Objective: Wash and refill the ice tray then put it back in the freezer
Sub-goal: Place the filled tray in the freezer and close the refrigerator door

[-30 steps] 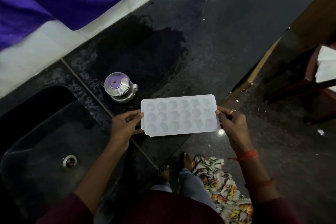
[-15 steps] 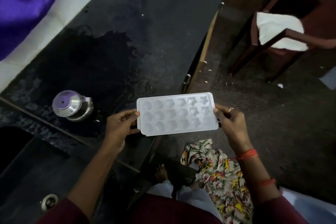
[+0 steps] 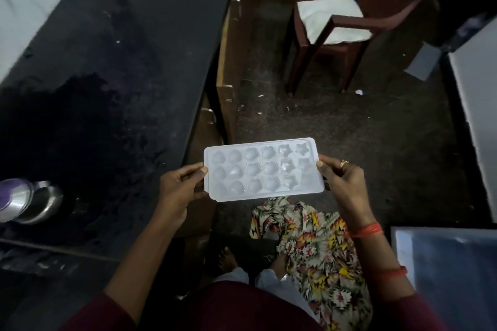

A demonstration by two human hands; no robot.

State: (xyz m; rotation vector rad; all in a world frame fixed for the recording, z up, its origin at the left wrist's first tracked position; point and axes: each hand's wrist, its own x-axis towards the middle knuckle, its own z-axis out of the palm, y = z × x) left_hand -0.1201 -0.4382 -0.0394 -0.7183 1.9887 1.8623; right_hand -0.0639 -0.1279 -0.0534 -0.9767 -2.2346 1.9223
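Steel pot: a shiny round steel pot with a lid (image 3: 27, 200) stands at the far left on the black stone counter (image 3: 113, 67), well apart from the tray.

Left hand: the left hand (image 3: 176, 187) pinches the tray's left short end. Its thumb lies on the rim and its fingers (image 3: 192, 173) curl underneath.

Ice tray: the white rectangular plastic ice tray with shaped cells (image 3: 262, 169) is held in the air between the two hands. It is just off the counter's front edge and over the dark floor (image 3: 363, 142). The cells glint, so they probably hold water, though that cannot be told for sure.

Long axis: it runs left to right across the person's body. The tray is close to level, its right end a little farther away.

Right hand: the right hand (image 3: 343, 183), with a ring on one finger, pinches the right short end in the same way, thumb on top and fingers below.

Right edge: a white upright panel (image 3: 478, 115) and a grey-blue panel (image 3: 443, 263) show there. Whether either belongs to the freezer cannot be told.

Coming move: if the freezer is on that side, the right hand is nearer and the right short end would go first. The tray has to stay flat or it will spill.
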